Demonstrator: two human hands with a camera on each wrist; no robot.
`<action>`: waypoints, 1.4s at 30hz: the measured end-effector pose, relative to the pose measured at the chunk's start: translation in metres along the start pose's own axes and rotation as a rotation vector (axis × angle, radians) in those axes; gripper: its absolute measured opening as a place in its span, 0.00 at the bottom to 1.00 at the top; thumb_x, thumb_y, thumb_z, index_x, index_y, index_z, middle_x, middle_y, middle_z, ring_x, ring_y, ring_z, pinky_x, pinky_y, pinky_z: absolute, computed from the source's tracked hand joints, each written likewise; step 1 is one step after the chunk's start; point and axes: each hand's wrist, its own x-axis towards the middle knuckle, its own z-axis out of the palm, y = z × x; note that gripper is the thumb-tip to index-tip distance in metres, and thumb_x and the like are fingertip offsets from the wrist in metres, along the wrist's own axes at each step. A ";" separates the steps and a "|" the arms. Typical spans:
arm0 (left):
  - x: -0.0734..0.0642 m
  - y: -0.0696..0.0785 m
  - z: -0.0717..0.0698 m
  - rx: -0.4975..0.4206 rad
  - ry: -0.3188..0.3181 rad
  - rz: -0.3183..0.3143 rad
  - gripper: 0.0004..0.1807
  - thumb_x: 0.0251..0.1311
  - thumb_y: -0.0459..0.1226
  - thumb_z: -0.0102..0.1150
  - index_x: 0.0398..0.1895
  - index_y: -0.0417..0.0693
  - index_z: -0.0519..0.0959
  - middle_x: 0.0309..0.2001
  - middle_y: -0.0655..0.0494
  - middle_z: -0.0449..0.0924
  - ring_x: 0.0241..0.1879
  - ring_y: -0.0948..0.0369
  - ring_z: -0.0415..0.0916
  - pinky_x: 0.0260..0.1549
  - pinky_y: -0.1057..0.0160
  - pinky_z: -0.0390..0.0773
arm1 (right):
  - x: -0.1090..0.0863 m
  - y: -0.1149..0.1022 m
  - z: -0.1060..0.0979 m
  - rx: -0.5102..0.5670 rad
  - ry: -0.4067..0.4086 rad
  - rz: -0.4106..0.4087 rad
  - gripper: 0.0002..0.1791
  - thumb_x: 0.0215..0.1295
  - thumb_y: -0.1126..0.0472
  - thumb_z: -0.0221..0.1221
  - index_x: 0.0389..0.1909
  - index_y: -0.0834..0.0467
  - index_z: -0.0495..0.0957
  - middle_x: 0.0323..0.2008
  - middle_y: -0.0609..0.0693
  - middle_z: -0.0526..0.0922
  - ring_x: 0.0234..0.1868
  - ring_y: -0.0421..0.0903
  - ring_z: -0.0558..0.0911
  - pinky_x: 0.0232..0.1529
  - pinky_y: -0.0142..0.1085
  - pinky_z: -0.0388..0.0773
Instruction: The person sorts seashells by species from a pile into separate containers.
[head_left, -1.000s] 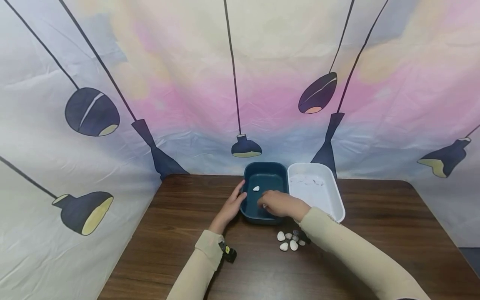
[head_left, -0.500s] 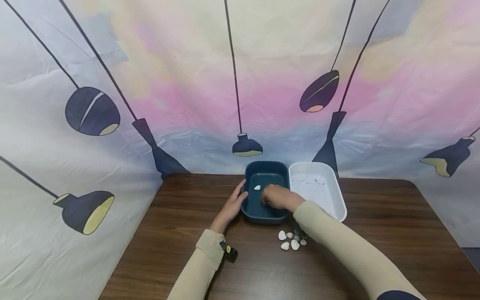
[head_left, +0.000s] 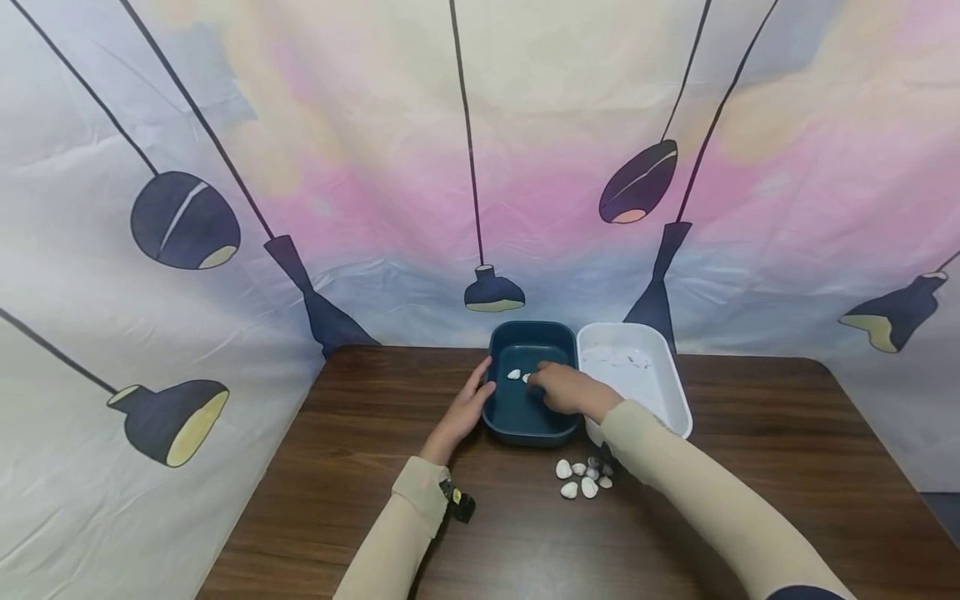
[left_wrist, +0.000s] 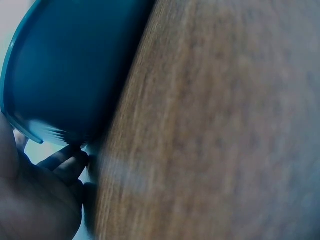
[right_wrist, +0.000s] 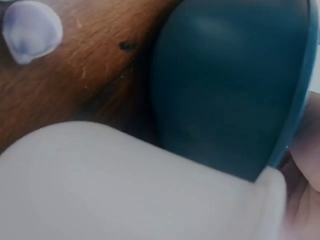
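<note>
Shell on the left (head_left: 513, 374): white, lying free on the floor of a deep teal tray (head_left: 528, 423), a little beyond the middle.
Shell at my fingertips (head_left: 527, 378): white, in the same tray, just right of the first, partly covered by my fingers.
Right hand (head_left: 570, 390): reaching in over the tray's right side, fingers curled downward; I cannot tell whether they pinch that second shell or only touch it.
Left hand (head_left: 461, 412): fingers spread and fairly straight, against the outside of the tray's left wall.
White tray (head_left: 645, 392): to the right of the teal one, rims touching, dark flecks toward its far end; my right sleeve (head_left: 648, 450) crosses its near side.
Shell pile (head_left: 588, 487): on the table, nearer me than both trays, with white, greyish and dark pieces.
Table (head_left: 510, 542): brown wood grain.
Backdrop (head_left: 360, 125): cloth in cream, pink and blue beyond the table, patterned with dark hanging lamps.
</note>
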 end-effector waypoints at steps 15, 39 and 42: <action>0.003 -0.001 -0.002 0.006 -0.006 -0.020 0.31 0.85 0.42 0.42 0.86 0.56 0.54 0.85 0.45 0.49 0.82 0.41 0.47 0.76 0.35 0.51 | -0.030 -0.010 -0.011 -0.017 0.068 -0.161 0.16 0.71 0.68 0.64 0.58 0.64 0.85 0.55 0.62 0.85 0.55 0.57 0.85 0.57 0.51 0.82; 0.000 0.001 -0.001 -0.001 -0.023 -0.022 0.32 0.85 0.44 0.42 0.87 0.55 0.52 0.85 0.45 0.47 0.82 0.42 0.45 0.76 0.35 0.51 | -0.075 -0.028 -0.014 -0.009 0.076 -0.229 0.19 0.70 0.65 0.67 0.60 0.64 0.84 0.59 0.61 0.83 0.59 0.56 0.84 0.59 0.49 0.82; 0.001 0.001 0.000 -0.004 -0.025 -0.010 0.32 0.85 0.44 0.41 0.87 0.53 0.52 0.85 0.44 0.46 0.82 0.41 0.45 0.76 0.35 0.51 | -0.079 -0.028 -0.014 -0.012 0.083 -0.234 0.19 0.69 0.66 0.68 0.59 0.64 0.84 0.57 0.59 0.84 0.57 0.55 0.85 0.58 0.48 0.82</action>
